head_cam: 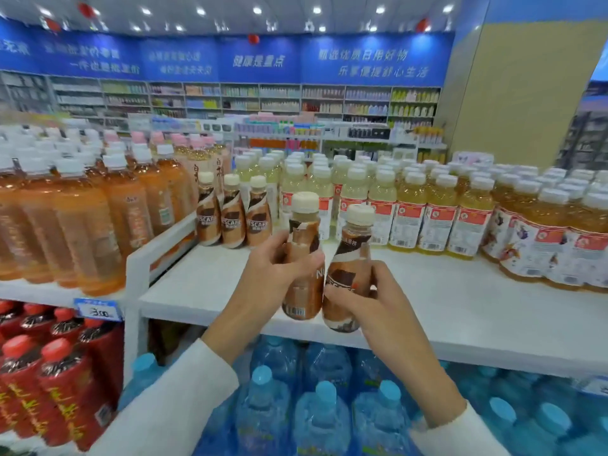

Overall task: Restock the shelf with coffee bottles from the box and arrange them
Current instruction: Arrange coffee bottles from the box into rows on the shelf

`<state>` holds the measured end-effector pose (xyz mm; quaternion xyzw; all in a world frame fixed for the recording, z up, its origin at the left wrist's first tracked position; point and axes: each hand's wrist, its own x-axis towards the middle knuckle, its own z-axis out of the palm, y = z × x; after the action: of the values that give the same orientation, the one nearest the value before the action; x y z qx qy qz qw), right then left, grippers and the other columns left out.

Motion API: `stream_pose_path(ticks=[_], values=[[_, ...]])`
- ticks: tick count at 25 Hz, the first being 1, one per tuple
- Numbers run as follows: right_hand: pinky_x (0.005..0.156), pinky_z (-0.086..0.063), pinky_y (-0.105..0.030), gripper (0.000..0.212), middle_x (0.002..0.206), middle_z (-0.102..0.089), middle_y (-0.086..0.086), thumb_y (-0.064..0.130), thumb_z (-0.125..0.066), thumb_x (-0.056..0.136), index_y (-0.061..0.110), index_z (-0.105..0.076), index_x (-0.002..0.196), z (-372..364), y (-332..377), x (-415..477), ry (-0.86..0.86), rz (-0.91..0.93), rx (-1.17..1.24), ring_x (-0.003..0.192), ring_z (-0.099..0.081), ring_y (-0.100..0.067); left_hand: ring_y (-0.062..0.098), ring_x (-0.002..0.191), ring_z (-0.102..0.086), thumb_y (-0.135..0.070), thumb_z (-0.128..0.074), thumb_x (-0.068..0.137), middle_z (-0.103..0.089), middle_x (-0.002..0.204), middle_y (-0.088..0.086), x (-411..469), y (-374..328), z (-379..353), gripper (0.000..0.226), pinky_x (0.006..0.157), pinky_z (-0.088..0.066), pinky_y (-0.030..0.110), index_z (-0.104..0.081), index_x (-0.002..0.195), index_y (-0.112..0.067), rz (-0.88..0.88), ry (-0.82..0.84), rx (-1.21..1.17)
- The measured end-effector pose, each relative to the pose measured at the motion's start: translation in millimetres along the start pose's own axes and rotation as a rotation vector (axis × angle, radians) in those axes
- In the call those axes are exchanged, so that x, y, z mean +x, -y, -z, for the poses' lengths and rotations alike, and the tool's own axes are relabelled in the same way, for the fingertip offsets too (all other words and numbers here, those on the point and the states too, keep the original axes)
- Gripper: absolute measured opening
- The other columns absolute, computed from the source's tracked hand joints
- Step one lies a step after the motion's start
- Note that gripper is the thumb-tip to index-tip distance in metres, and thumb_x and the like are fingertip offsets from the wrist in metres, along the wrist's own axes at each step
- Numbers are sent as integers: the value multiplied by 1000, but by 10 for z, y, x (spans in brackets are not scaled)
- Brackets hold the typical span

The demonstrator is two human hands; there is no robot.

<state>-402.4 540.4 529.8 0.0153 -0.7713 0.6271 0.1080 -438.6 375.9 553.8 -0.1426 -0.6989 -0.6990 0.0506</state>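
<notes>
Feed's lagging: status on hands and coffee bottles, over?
Left hand grips brown cream-capped plastic coffee bottle, right hand a second bottle, at white shelf edge. Three matching bottles rear left. Nothing blocking.

Coffee bottles (232, 213): brown-and-cream swirl labels, cream caps. Shelf (460, 301) white. Water bottles (320, 419) blue. Tea bottles (82, 225) orange, white caps. Sleeves (171, 406) white.

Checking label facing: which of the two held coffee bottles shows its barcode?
The left-hand bottle: its barcode faces the camera near the base, while the right-hand bottle shows its logo instead.
</notes>
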Motion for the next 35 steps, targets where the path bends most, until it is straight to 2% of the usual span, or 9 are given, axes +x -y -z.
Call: stream_pose_path(ticks=[2,7,11,13,16,19,26,32,35], values=[[76,-51,-22,35,101,-68,12,30,-77,85,29,-56,113,-22,3,182,-19,8,13,92,-66,-3,1,93,-70,-15,-72,90,-76,101,-11,185,30,-15,25,79,-52,17,-66,109,-30,-39,34,46],[75,-49,-20,35,105,-67,9,27,-76,86,29,-54,113,-108,-183,383,-59,10,-2,95,-64,-5,7,103,-69,-15,-71,90,-75,107,-10,414,335,37,30,100,-52,36,-65,117,-26,-15,50,81],[81,-54,-24,34,103,-68,12,27,-76,87,32,-55,113,-203,-354,399,-81,39,-9,97,-66,-6,7,104,-68,-17,-70,92,-75,107,-11,380,535,41,27,91,-51,28,-64,117,-25,-21,8,36],[87,-56,-29,35,103,-68,14,30,-77,86,35,-55,113,-220,-413,423,-95,56,-12,99,-67,-7,6,107,-67,-25,-71,92,-73,112,-12,386,618,18,33,97,-52,34,-61,123,-27,-10,22,42],[96,-51,-28,59,129,-53,16,45,-79,79,36,-45,126,-209,-516,368,-134,87,-101,113,-57,1,5,125,-54,-55,-81,74,-57,136,-14,304,772,-20,78,107,-44,31,-45,140,-33,20,-40,114],[99,-41,-23,96,142,-32,18,60,-79,72,34,-23,146,-204,-575,273,-210,98,-297,125,-43,1,5,122,-48,-54,-91,58,-47,132,-14,188,818,1,96,94,-39,18,-42,137,-31,40,-209,238],[91,-54,-30,72,119,-50,17,51,-86,70,31,-47,127,-273,-603,283,-328,162,-338,106,-56,1,0,96,-63,-40,-95,57,-63,107,-16,177,790,56,74,74,-47,11,-50,114,-29,28,-161,329],[101,-52,-31,64,126,-61,13,15,-85,77,35,-50,126,-134,-592,391,-147,86,-214,114,-57,-1,0,110,-66,-3,-74,86,-70,121,-8,375,784,395,49,105,-50,30,-55,124,-29,74,185,235],[103,-51,-32,67,131,-60,12,16,-83,77,36,-50,132,-88,-563,418,-71,74,-194,119,-56,-3,-6,112,-59,-10,-69,92,-60,134,-10,361,787,410,51,95,-50,14,-48,134,-30,80,259,269]])
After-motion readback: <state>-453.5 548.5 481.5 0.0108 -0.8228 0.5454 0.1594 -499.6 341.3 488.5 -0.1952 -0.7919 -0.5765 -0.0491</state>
